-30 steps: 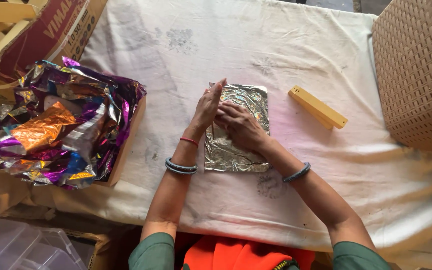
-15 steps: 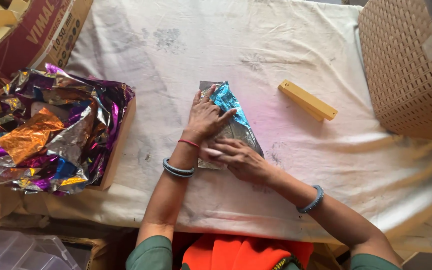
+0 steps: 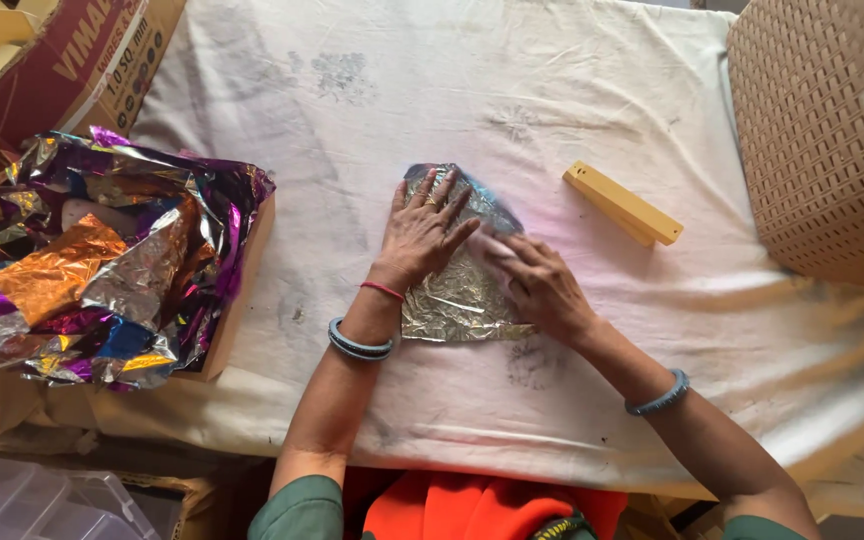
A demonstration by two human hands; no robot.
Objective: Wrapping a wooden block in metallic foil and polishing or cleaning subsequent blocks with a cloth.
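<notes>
A crinkled silver foil sheet [image 3: 452, 300] lies folded on the white cloth-covered table [image 3: 352, 150], its folded edge running diagonally. My left hand [image 3: 420, 232] presses flat on the foil's upper left part, fingers spread. My right hand [image 3: 535, 283] lies flat on the foil's right side along the diagonal fold. Both wrists wear blue bangles. A yellow rectangular bar [image 3: 622, 203] rests on the cloth to the right of the foil, apart from both hands.
An open box at the left holds a heap of crumpled coloured foil sheets [image 3: 102, 260] in purple, orange and silver. A cardboard box [image 3: 62, 60] stands at the top left. A tan woven basket [image 3: 827, 130] stands at the right. Clear plastic bins [image 3: 32, 500] sit below the table.
The foil sheet, flat a second ago, has been folded over diagonally. Both hands have come down flat on it, and the view has shifted slightly.
</notes>
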